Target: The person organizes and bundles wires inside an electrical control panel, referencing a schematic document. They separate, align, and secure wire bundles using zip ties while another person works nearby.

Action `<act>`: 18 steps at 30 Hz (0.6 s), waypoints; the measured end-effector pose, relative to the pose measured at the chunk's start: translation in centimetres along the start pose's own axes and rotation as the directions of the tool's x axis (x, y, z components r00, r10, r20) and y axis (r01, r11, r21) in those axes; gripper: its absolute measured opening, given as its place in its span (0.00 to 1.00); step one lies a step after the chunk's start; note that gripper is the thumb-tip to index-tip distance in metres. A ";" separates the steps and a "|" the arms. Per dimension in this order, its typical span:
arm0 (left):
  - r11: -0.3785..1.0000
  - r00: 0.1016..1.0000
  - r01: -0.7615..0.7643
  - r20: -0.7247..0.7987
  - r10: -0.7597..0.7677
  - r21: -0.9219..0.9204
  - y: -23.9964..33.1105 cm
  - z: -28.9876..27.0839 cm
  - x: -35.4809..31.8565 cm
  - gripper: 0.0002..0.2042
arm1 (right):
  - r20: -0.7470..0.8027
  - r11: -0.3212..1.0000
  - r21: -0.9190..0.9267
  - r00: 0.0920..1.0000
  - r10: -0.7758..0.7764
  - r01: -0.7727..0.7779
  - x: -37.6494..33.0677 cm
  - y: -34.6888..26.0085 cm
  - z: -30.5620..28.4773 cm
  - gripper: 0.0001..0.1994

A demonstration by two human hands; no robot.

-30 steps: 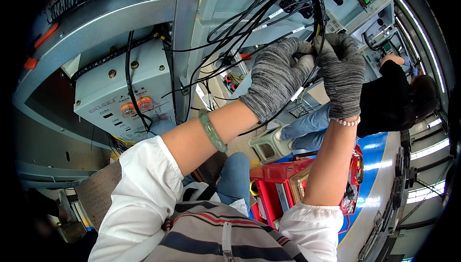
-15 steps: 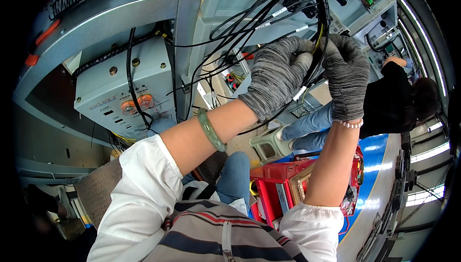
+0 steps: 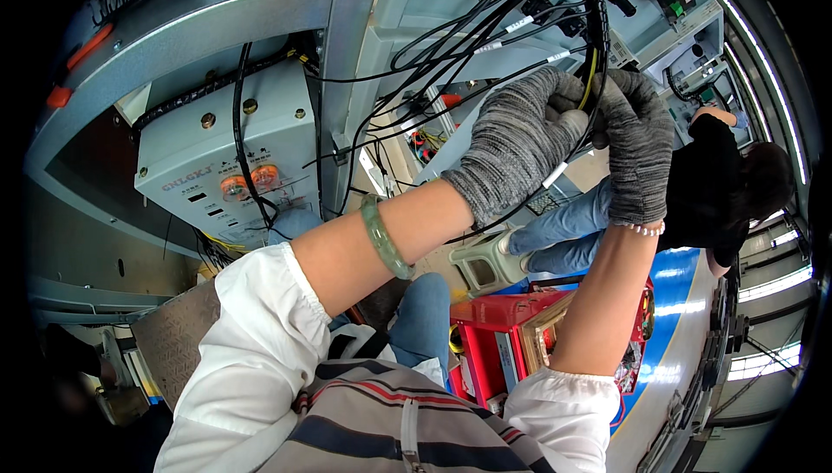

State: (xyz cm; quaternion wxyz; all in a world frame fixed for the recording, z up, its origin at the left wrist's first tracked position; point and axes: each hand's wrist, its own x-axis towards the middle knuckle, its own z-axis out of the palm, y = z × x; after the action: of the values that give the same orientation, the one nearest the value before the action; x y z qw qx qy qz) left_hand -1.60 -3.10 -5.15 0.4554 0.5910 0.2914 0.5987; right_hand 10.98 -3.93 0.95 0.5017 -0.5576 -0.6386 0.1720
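Observation:
Both my hands wear grey knit gloves and work close together at a black cable bundle [image 3: 593, 18] that hangs from the top of the cabinet. My left hand [image 3: 529, 135] is closed around the bundle's lower part, thumb and fingers pinching it. A yellow-green wire [image 3: 591, 78] shows between the fingers. On the bundle's other side, my right hand [image 3: 637, 135] is closed with its fingertips against the cables; its fingertips are partly hidden. Several black wires with white marker sleeves [image 3: 520, 24] fan out leftward from the bundle.
A grey box with orange knobs [image 3: 186, 156] sits inside the metal frame [image 3: 199, 35] at left. Below stand a red tool cart [image 3: 494, 317] and a pale green stool [image 3: 481, 265]. At right, a person in black [image 3: 706, 178] works at another cabinet.
Both hands and the cable bundle have shifted slightly right in view. My right fingers have moved a little against the cables; the grip of both hands stays much the same.

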 end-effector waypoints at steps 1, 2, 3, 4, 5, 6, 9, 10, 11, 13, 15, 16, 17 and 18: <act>1.000 1.000 0.002 0.008 -0.002 -0.005 -0.1 0.1 0.1 0.10 | -0.003 1.000 0.010 1.000 -0.005 0.005 0.0 0.0 0.0 0.12; 1.000 1.000 0.002 0.014 -0.002 -0.008 -0.1 0.1 0.1 0.11 | -0.006 1.000 0.023 1.000 -0.010 0.011 -0.1 0.1 0.1 0.12; 1.000 1.000 0.003 0.020 -0.003 -0.010 -0.2 0.2 0.2 0.12 | -0.008 0.999 0.036 1.000 -0.016 0.017 -0.1 0.1 0.2 0.12; 1.000 1.000 -0.014 0.014 0.014 0.002 -0.4 0.2 0.2 0.13 | -0.020 0.997 0.071 1.000 -0.005 0.006 -0.2 0.0 0.3 0.13; 0.999 0.999 -0.033 0.014 0.033 0.013 -0.6 0.3 0.3 0.13 | -0.037 0.995 0.104 0.999 0.008 -0.004 -0.4 -0.1 0.2 0.13; 0.998 0.999 -0.052 0.015 0.052 0.024 -0.6 0.4 0.4 0.14 | -0.054 0.990 0.138 0.998 0.020 -0.013 -0.6 -0.2 0.1 0.14; 0.999 0.999 -0.006 0.048 0.003 0.046 -0.4 0.4 0.5 0.16 | -0.047 0.993 0.108 0.998 -0.045 0.050 -1.5 -0.7 0.1 0.15; 0.991 0.999 -0.003 0.038 -0.002 0.132 -0.2 0.2 0.5 0.16 | -0.058 0.973 0.078 0.976 -0.212 0.216 -1.6 -0.7 0.8 0.15; 0.976 1.000 0.000 0.029 -0.007 0.216 0.3 0.1 0.5 0.15 | -0.014 0.979 -0.009 0.979 -0.204 0.204 -1.9 -1.2 0.9 0.14; 0.993 1.000 -0.024 0.002 0.024 0.114 0.4 0.5 0.3 0.15 | 0.006 0.980 -0.099 0.985 -0.174 0.173 -1.9 -1.0 0.7 0.12; 0.998 1.000 0.012 0.025 -0.013 0.057 0.5 0.9 0.4 0.15 | 0.008 0.976 -0.064 0.978 -0.210 0.210 -1.2 0.1 -0.1 0.10; 0.999 0.999 0.032 0.037 -0.033 0.028 0.5 1.0 0.4 0.15 | 0.009 0.972 -0.048 0.974 -0.228 0.228 -1.0 0.4 -0.6 0.10; 1.000 1.000 0.015 0.024 -0.015 0.022 0.6 1.0 0.4 0.14 | 0.009 0.967 -0.054 0.968 -0.251 0.251 -1.0 0.3 -0.7 0.08; 1.000 0.999 0.014 0.029 -0.013 -0.009 0.5 1.0 0.4 0.13 | 0.003 0.976 0.020 0.976 -0.216 0.216 -1.1 0.3 -0.7 0.08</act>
State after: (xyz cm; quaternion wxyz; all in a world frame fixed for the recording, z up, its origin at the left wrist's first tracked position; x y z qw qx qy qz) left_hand -0.67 -3.09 -4.39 0.4663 0.5955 0.2861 0.5883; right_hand 11.60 -5.00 0.51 0.5212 -0.4798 -0.6948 0.1241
